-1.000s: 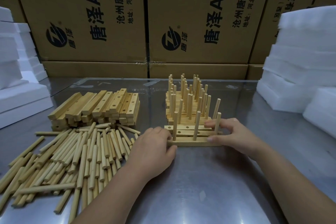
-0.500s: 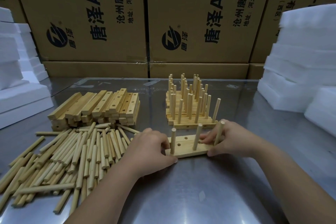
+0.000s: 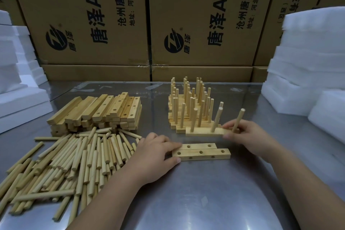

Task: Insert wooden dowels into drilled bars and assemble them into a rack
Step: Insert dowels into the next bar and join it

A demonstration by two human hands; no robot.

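We see the right hand (image 3: 248,136) grasping the right end of a dowelled bar (image 3: 205,132), fingers curled round it beside the last of its three pegs (image 3: 217,117), which stand tilted a little to the right. The bar sits just in front of the stack (image 3: 188,106) of finished pieces near the middle of the table (image 3: 205,201) (whether it rests on the table or is lifted, we cannot tell). The left hand (image 3: 156,153) grips the left ends of two bars (image 3: 203,152) lying side by side nearer the front edge, thumb on the near face, fingers on top, holes facing up. Towards the left edge lie the loose dowels (image 3: 78,158), with the spare bars (image 3: 97,112) piled behind them. Foam (image 3: 308,61) flanks both sides, and cartons (image 3: 205,15) line the back edge.
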